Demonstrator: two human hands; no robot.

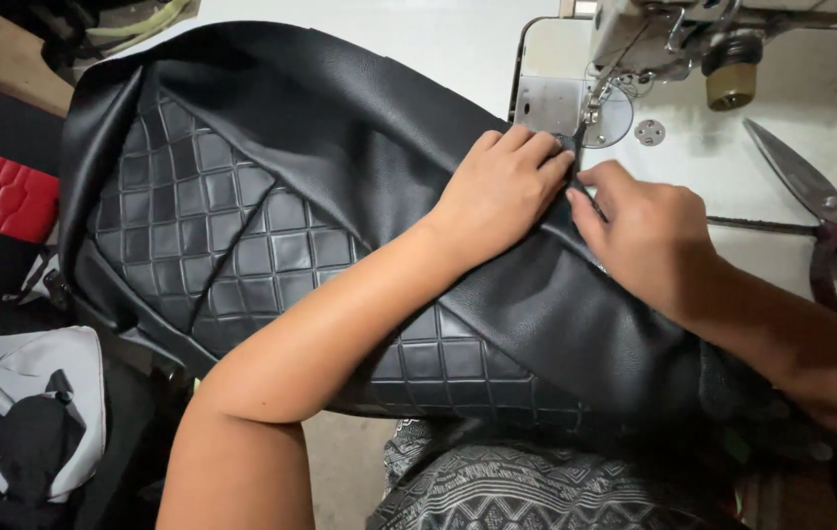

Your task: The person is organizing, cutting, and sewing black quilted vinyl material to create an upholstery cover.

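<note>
Head view: both hands, left and right, press flat on black cover lying diagonally toward sewing machine.

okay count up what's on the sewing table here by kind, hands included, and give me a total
Hands: 2, left hand and right hand, both pressing on the cover
Black quilted leatherette cover: 1
Sewing machine: 1
Scissors: 1
Total: 5
</note>
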